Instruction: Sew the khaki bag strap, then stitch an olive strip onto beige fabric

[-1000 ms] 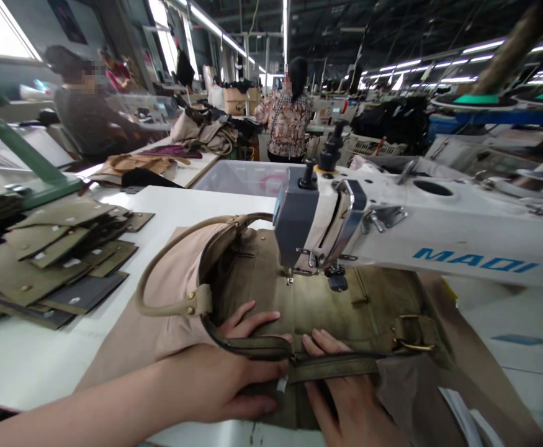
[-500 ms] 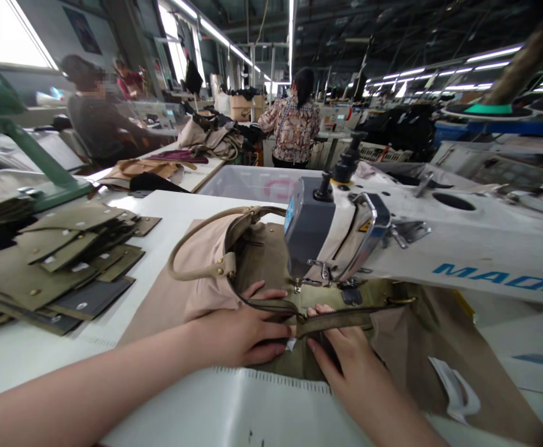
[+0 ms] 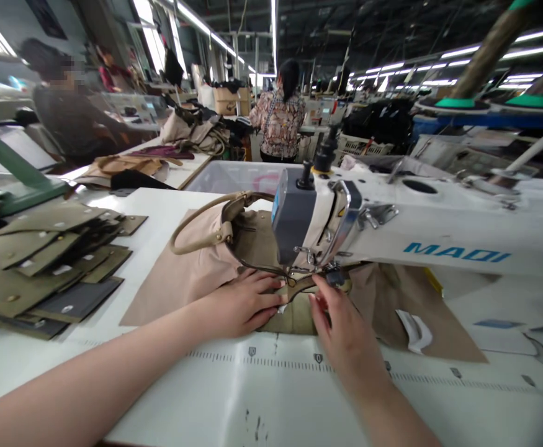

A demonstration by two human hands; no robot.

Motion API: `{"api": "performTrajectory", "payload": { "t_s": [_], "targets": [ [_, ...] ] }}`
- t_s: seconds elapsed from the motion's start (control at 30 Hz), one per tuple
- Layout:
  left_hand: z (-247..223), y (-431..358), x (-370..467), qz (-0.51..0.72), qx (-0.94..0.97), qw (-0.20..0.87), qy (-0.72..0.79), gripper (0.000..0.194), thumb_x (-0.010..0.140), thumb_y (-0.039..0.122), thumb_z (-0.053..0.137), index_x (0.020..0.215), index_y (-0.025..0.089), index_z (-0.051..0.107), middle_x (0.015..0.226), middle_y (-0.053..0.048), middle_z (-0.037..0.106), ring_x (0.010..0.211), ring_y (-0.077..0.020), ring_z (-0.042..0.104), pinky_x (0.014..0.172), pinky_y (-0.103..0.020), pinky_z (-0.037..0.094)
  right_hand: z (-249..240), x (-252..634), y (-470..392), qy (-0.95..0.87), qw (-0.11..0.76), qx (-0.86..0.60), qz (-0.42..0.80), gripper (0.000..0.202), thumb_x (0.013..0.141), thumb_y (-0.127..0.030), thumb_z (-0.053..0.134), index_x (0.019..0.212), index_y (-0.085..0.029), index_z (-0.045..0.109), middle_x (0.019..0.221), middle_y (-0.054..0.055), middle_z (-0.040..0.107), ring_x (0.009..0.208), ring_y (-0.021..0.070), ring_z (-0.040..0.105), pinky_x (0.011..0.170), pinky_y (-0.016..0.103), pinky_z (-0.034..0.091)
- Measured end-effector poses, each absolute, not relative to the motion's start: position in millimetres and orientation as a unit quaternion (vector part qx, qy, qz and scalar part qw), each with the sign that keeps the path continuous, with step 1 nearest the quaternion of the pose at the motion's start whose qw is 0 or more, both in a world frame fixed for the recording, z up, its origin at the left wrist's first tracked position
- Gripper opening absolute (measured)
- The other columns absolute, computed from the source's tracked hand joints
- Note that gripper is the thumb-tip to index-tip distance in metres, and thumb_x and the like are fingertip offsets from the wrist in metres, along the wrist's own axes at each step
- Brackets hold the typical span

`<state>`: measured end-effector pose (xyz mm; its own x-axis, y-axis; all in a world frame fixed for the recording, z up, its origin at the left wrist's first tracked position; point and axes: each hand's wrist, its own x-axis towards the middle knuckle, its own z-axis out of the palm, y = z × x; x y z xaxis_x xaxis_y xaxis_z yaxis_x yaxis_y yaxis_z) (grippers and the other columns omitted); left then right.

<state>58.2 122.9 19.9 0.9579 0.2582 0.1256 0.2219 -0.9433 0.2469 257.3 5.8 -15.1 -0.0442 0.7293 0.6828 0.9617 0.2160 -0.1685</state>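
A beige and olive handbag [image 3: 206,261] with a rolled handle [image 3: 182,242] lies on the white sewing table, its zip edge [image 3: 301,285] at the needle area of a sewing machine [image 3: 294,214]. My left hand [image 3: 246,304] rests flat on the bag beside the machine head, fingers stretched toward the zip. A small white tag shows by its fingertips. My right hand [image 3: 341,316] is on the other side, index fingertip touching the zip edge near the presser foot. Its thumb is apart from the index finger; the other fingers are partly hidden.
Stacked olive fabric pieces [image 3: 52,261] with snaps lie at left. A clear plastic bin [image 3: 229,177] stands behind the table. A ruler scale [image 3: 285,362] runs along the front. White paper strip [image 3: 413,332] lies on the beige fabric at right. Other people sit and stand farther back.
The bag and its zip edge have shifted away from me, toward the machine. My right hand's index finger has moved up to the presser foot. The camera view has turned right.
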Motion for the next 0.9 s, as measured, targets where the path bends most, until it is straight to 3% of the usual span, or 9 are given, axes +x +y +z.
{"api": "performTrajectory", "payload": {
  "t_s": [0.07, 0.17, 0.27, 0.37, 0.47, 0.53, 0.63, 0.8, 0.9],
  "targets": [
    [19, 117, 57, 0.078, 0.982, 0.114, 0.128, 0.033, 0.103, 0.026, 0.044, 0.129, 0.017, 0.063, 0.137, -0.016, 0.060, 0.127, -0.0326, 0.055, 0.110, -0.054, 0.043, -14, 257, 3, -0.720, 0.302, -0.595, -0.193, 0.042, 0.101, -0.013, 0.049, 0.143, -0.016, 0.047, 0.096, 0.005, 0.066, 0.084, 0.0184, 0.065, 0.074, 0.030, 0.052],
    [18, 108, 52, 0.059, 0.982, 0.107, 0.145, 0.040, 0.102, 0.033, 0.048, 0.135, 0.013, 0.057, 0.143, -0.021, 0.054, 0.138, -0.0379, 0.047, 0.114, -0.061, 0.037, -9, 259, -3, -0.736, 0.303, -0.562, -0.224, 0.030, 0.099, -0.010, 0.050, 0.127, -0.014, 0.060, 0.086, 0.004, 0.058, 0.081, 0.0181, 0.059, 0.076, 0.029, 0.050],
    [14, 102, 47, 0.037, 0.983, 0.099, 0.149, 0.057, 0.100, 0.041, 0.053, 0.146, 0.008, 0.045, 0.152, -0.027, 0.043, 0.145, -0.0425, 0.037, 0.114, -0.063, 0.038, 7, 265, -8, -0.704, 0.379, -0.540, -0.265, 0.020, 0.098, -0.014, 0.055, 0.114, -0.021, 0.065, 0.096, 0.005, 0.055, 0.094, 0.0192, 0.056, 0.089, 0.031, 0.046],
    [9, 99, 45, 0.042, 0.983, 0.089, 0.156, 0.063, 0.100, 0.039, 0.052, 0.152, 0.006, 0.036, 0.154, -0.028, 0.042, 0.144, -0.0409, 0.040, 0.111, -0.056, 0.046, 30, 272, -3, -0.651, 0.472, -0.550, -0.227, 0.014, 0.100, -0.016, 0.051, 0.103, -0.023, 0.063, 0.107, 0.006, 0.057, 0.105, 0.0193, 0.057, 0.097, 0.032, 0.044],
    [7, 96, 45, 0.108, 0.973, 0.108, 0.171, 0.049, 0.102, 0.033, 0.049, 0.145, 0.010, 0.044, 0.145, -0.022, 0.055, 0.132, -0.0341, 0.057, 0.104, -0.046, 0.054, 49, 276, 9, -0.646, 0.503, -0.546, -0.177, 0.013, 0.102, -0.014, 0.047, 0.105, -0.021, 0.058, 0.099, 0.003, 0.063, 0.096, 0.0150, 0.062, 0.087, 0.025, 0.048],
    [8, 94, 46, 0.183, 0.952, 0.150, 0.194, 0.030, 0.105, 0.027, 0.043, 0.130, 0.016, 0.055, 0.124, -0.013, 0.069, 0.110, -0.0248, 0.070, 0.092, -0.036, 0.060, 56, 278, 15, -0.654, 0.498, -0.540, -0.182, 0.011, 0.100, -0.013, 0.053, 0.104, -0.021, 0.058, 0.094, 0.001, 0.065, 0.089, 0.0133, 0.064, 0.084, 0.022, 0.049],
    [11, 94, 48, 0.273, 0.916, 0.186, 0.229, 0.023, 0.105, 0.022, 0.037, 0.111, 0.020, 0.059, 0.095, -0.004, 0.073, 0.083, -0.0175, 0.073, 0.075, -0.027, 0.060, 58, 278, 18, -0.669, 0.482, -0.534, -0.188, 0.011, 0.097, -0.010, 0.057, 0.095, -0.021, 0.060, 0.093, 0.001, 0.065, 0.088, 0.0129, 0.065, 0.084, 0.023, 0.049],
    [18, 94, 52, 0.292, 0.903, 0.194, 0.249, 0.020, 0.103, 0.020, 0.042, 0.108, 0.019, 0.061, 0.092, -0.004, 0.074, 0.081, -0.0164, 0.072, 0.074, -0.025, 0.060, 62, 283, 14, -0.681, 0.468, -0.531, -0.190, 0.013, 0.097, -0.012, 0.058, 0.089, -0.020, 0.063, 0.088, 0.001, 0.067, 0.084, 0.0153, 0.063, 0.079, 0.027, 0.048],
    [20, 92, 52, 0.272, 0.910, 0.207, 0.236, 0.021, 0.102, 0.020, 0.045, 0.108, 0.019, 0.065, 0.095, -0.004, 0.074, 0.084, -0.0169, 0.072, 0.075, -0.026, 0.061, 67, 286, 8, -0.696, 0.459, -0.529, -0.160, 0.014, 0.097, -0.008, 0.055, 0.094, -0.018, 0.065, 0.088, 0.001, 0.064, 0.085, 0.0128, 0.062, 0.078, 0.023, 0.048]
  ]
}}
